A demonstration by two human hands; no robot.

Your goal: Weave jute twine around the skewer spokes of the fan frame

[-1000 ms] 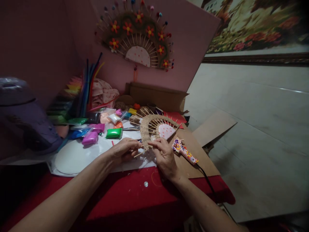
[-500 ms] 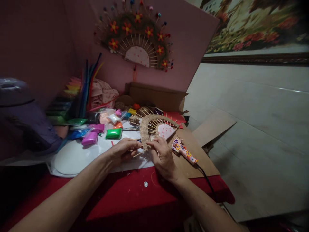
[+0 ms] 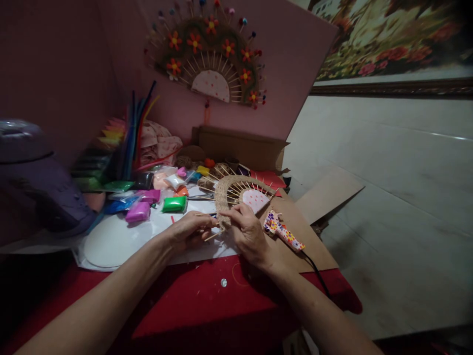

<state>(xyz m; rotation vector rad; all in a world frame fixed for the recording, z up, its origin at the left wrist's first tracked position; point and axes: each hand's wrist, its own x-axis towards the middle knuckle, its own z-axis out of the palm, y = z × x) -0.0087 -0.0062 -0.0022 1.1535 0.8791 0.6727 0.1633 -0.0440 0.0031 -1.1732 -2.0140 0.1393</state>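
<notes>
A half-round fan [image 3: 222, 196] of thin wooden sticks, woven with a band of jute twine, lies tilted on the table. At its middle is a half circle of white cloth with pink dots [image 3: 255, 198]. My left hand [image 3: 192, 230] grips the near left end of the fan, its fingers closed around the stick ends. My right hand [image 3: 251, 236] is curled at the inner side of the band, with the index finger laid on the twine; its lower fingers are partly hidden. Right of it, a flower-patterned glue gun [image 3: 283, 230] rests on brown cardboard [image 3: 310, 251].
Bright packets of clay, one of them green [image 3: 174, 204], crowd the left, behind a white oval disc [image 3: 111, 244]. Scissors [image 3: 201, 196] and twine balls [image 3: 221, 170] lie behind the fan. A finished flowered fan [image 3: 210, 84] hangs above. A purple container [image 3: 33, 192] stands left.
My right fingers have shifted slightly up and left along the woven band, the index finger now straighter over it. My left hand keeps its hold in the same place.
</notes>
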